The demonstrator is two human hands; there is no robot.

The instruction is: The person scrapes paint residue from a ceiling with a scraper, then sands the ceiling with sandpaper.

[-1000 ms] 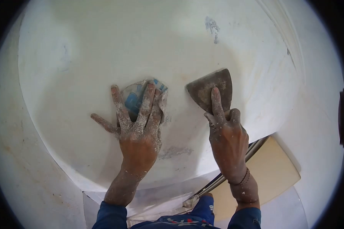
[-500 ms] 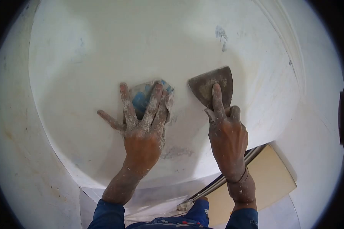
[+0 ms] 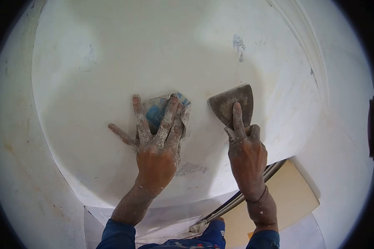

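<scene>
My left hand (image 3: pixel 156 162), dusted with white powder, lies against the pale wall (image 3: pixel 170 62) with its fingers spread. Beneath its fingers is a crumpled piece of plastic packaging (image 3: pixel 155 114) with blue print, held flat to the surface; the thumb is hidden. My right hand (image 3: pixel 248 162) grips a putty knife (image 3: pixel 232 103). One finger stretches along its dark, smeared metal blade, which spreads wide at the top. The handle is covered by my palm. The blade lies close to the wall, to the right of the plastic.
Grey smudges (image 3: pixel 239 47) mark the wall above the knife, and another patch (image 3: pixel 192 169) sits between my wrists. A moulded edge (image 3: pixel 309 37) curves down the right. At lower right is a cream panel (image 3: pixel 278 199) beside dark-edged strips. A dark object (image 3: pixel 373 128) stands at far right.
The putty knife and my right hand have shifted downward a little. My left hand and the plastic have moved only slightly down and right.
</scene>
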